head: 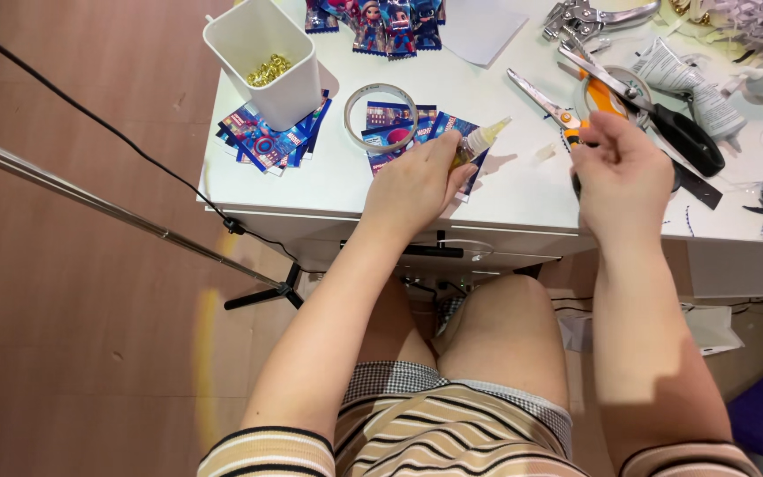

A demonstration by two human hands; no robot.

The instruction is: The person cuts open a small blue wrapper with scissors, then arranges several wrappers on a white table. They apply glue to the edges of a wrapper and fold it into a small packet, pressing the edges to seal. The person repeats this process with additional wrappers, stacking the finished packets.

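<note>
At the table's [523, 208] front edge, the left hand [417, 185] grips a glue bottle [480, 141] over printed cards [399, 124]; bare tabletop separates it from the right hand [620, 177], clenched on an orange-handled tool [573, 134].

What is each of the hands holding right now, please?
Left hand: closed on a small glue bottle.
Right hand: fingers curled near the scissors; what it holds cannot be told.

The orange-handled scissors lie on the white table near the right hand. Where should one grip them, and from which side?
Probably at the orange handle loops, coming from the near edge by the right hand. The orange-handled scissors lie flat and open, blades pointing up-left, away from the loops. Black scissors crowd the right side, so approach from below-left.
</note>
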